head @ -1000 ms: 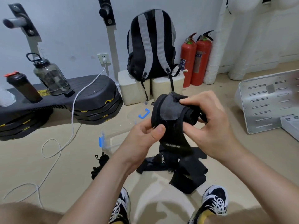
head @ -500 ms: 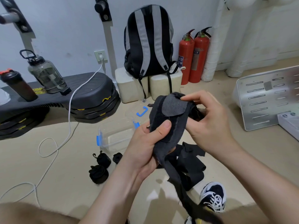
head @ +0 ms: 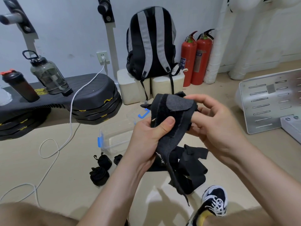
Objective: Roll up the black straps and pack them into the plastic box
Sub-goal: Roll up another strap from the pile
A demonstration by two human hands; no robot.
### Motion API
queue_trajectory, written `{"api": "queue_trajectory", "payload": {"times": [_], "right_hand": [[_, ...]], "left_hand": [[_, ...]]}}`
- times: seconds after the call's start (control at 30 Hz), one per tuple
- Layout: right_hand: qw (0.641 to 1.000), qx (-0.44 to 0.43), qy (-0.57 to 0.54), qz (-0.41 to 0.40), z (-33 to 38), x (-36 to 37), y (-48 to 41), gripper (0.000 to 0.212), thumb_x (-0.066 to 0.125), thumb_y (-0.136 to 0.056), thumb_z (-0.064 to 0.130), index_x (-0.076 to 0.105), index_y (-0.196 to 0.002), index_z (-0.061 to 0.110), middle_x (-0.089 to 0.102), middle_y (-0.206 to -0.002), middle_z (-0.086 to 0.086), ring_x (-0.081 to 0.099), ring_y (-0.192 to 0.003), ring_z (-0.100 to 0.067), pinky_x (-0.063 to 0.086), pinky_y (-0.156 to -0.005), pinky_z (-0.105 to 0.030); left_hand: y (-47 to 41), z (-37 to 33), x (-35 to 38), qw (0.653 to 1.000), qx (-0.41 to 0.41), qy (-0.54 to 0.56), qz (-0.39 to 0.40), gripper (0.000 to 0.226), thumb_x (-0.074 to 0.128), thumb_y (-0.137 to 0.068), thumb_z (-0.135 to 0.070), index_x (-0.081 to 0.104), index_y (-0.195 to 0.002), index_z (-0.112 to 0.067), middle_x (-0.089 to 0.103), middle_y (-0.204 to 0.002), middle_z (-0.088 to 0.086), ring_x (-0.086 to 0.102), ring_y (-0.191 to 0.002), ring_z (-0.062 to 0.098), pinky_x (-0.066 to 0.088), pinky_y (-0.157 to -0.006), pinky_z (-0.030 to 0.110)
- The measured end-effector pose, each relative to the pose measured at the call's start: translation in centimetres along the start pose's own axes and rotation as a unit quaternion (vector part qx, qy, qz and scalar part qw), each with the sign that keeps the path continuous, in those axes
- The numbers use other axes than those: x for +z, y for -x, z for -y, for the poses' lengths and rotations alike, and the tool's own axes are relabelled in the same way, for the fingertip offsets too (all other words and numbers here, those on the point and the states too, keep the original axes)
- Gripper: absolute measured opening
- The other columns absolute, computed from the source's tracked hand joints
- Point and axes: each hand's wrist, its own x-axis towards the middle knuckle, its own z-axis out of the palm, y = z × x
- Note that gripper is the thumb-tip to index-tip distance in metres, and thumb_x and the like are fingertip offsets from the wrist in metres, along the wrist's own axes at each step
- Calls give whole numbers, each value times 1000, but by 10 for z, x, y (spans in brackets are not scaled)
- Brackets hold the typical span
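Observation:
I hold a wide black strap with a grey velcro patch in front of me. My left hand grips its middle, thumb pressed on the fabric. My right hand holds the strap's upper end, fingers curled behind it. The strap's loose tail hangs down toward the floor. More unrolled black straps lie in a heap on the floor under my hands. Three rolled black straps sit on the floor to the left. The clear plastic box with blue clips stands open just behind them, its lid lying beyond it.
A white cable loops across the floor on the left. A black stepper platform carries two bottles. A backpack on white blocks and two fire extinguishers stand at the wall. A metal panel lies right. My shoe is below.
The roll held a second ago has come undone; the strap now hangs flat with its velcro patch facing me. My view shifted, bringing the rolled straps and box into sight.

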Motion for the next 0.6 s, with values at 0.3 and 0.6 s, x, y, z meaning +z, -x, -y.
{"api": "queue_trajectory", "payload": {"times": [0.3,0.6], "right_hand": [[993,54,105,21,-8,-6,-1,52,82,-66,39,62,-109,19,71,-85,-7,73,-76,-22,62,-70,-39],[998,63,-2,15,-10,-6,-1,42,71,-73,34,65,-109,14,71,-83,-4,69,-70,-18,57,-61,-35]], "left_hand": [[6,9,3,998,-11,-53,-42,8,78,-77,-10,73,-84,-9,76,-81,11,72,-71,20,56,-60,27],[9,-3,-15,978,21,-207,10,20,76,-78,3,75,-88,-14,77,-79,3,72,-69,13,57,-61,25]]}}
